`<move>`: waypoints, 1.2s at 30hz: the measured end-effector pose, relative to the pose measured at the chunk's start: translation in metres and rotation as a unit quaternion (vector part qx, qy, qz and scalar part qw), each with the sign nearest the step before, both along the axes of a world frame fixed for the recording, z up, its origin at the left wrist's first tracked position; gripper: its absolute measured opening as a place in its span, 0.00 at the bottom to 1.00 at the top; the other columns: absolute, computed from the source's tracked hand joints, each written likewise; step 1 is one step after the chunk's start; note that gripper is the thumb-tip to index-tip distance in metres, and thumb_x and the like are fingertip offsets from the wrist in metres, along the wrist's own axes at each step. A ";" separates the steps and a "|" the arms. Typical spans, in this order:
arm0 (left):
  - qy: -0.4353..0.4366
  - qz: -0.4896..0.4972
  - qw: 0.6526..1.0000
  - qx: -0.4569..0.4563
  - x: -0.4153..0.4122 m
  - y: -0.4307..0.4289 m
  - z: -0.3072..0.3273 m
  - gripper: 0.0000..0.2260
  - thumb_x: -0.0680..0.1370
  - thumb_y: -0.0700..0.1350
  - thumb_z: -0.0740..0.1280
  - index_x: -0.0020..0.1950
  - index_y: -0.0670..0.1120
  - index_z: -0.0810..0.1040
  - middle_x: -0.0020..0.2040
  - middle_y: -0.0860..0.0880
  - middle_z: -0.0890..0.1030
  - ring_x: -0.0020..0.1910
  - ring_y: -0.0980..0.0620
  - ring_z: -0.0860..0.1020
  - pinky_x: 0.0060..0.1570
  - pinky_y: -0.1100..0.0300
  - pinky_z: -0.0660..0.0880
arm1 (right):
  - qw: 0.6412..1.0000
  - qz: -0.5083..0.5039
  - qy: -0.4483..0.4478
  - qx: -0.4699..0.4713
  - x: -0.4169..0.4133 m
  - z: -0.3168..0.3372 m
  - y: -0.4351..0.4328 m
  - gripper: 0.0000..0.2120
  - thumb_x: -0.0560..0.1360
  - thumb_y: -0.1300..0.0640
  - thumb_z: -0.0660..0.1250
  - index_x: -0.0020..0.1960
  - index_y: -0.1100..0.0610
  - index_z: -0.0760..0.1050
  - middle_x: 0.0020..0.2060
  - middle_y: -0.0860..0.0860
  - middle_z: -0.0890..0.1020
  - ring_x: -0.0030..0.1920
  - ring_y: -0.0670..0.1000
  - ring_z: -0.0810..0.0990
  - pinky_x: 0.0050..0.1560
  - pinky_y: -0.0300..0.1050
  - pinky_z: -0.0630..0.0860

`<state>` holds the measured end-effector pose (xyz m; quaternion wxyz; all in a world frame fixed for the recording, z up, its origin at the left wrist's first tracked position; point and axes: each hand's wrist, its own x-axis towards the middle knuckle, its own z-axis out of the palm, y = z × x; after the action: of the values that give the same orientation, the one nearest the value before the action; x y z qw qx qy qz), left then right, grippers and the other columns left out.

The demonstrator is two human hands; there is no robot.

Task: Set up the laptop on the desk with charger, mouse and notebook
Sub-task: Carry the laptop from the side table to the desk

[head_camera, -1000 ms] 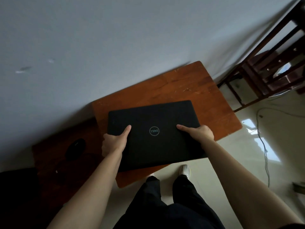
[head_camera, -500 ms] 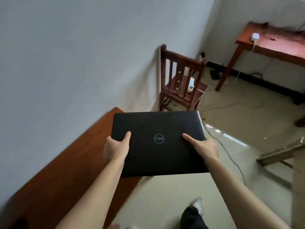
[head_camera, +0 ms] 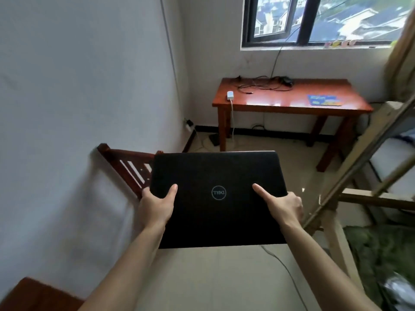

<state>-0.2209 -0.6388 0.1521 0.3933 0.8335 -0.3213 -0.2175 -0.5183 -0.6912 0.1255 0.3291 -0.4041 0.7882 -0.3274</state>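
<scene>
Holding one closed laptop (head_camera: 219,173) are two hands, left hand (head_camera: 156,206) and right hand (head_camera: 285,207) gripping its sides

Daylight from the window (head_camera: 323,19) glares on the desk (head_camera: 280,101); edges perhaps motion-blurred.

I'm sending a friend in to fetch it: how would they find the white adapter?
Under the window stands a red-brown desk. The adapter lies at its left end, by the front edge. It alone is white, its white cord dropping over the edge; the cables behind it are black.
</scene>
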 end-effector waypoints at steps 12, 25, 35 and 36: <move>0.034 -0.067 0.997 -0.026 -0.055 -0.286 -0.024 0.32 0.66 0.69 0.71 0.60 0.48 0.74 0.52 0.51 0.82 0.51 0.46 0.80 0.49 0.51 0.76 | 0.995 -0.103 0.017 -0.001 -0.057 -0.016 -0.218 0.54 0.54 0.20 0.70 0.65 0.59 0.75 0.61 0.56 0.76 0.59 0.61 0.79 0.61 0.55 0.77; 0.027 -0.197 0.980 -0.016 -0.167 -0.622 -0.012 0.30 0.65 0.68 0.69 0.60 0.52 0.74 0.52 0.54 0.82 0.53 0.47 0.81 0.54 0.50 0.77 | 0.972 -0.234 0.031 -0.004 -0.162 0.001 -0.477 0.50 0.55 0.21 0.71 0.61 0.58 0.78 0.61 0.57 0.78 0.55 0.62 0.81 0.55 0.54 0.78; 0.021 -0.212 0.976 0.053 -0.285 -0.841 -0.053 0.21 0.68 0.63 0.70 0.53 0.52 0.78 0.50 0.53 0.83 0.50 0.46 0.81 0.54 0.50 0.77 | 0.972 -0.229 -0.011 0.060 -0.288 -0.055 -0.706 0.53 0.58 0.20 0.68 0.67 0.59 0.75 0.65 0.56 0.76 0.63 0.61 0.78 0.59 0.55 0.75; 0.024 -0.212 0.975 0.054 -0.294 -0.861 -0.054 0.22 0.67 0.63 0.70 0.54 0.51 0.79 0.51 0.53 0.83 0.50 0.46 0.81 0.55 0.50 0.77 | 0.972 -0.226 -0.005 0.060 -0.298 -0.054 -0.730 0.53 0.58 0.21 0.69 0.68 0.60 0.74 0.66 0.57 0.76 0.64 0.61 0.77 0.59 0.54 0.74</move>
<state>-0.5152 -1.4995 0.0985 0.2999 0.7609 -0.4691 -0.3331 -0.8160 -1.4215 0.0711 0.2735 -0.1934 0.8757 -0.3476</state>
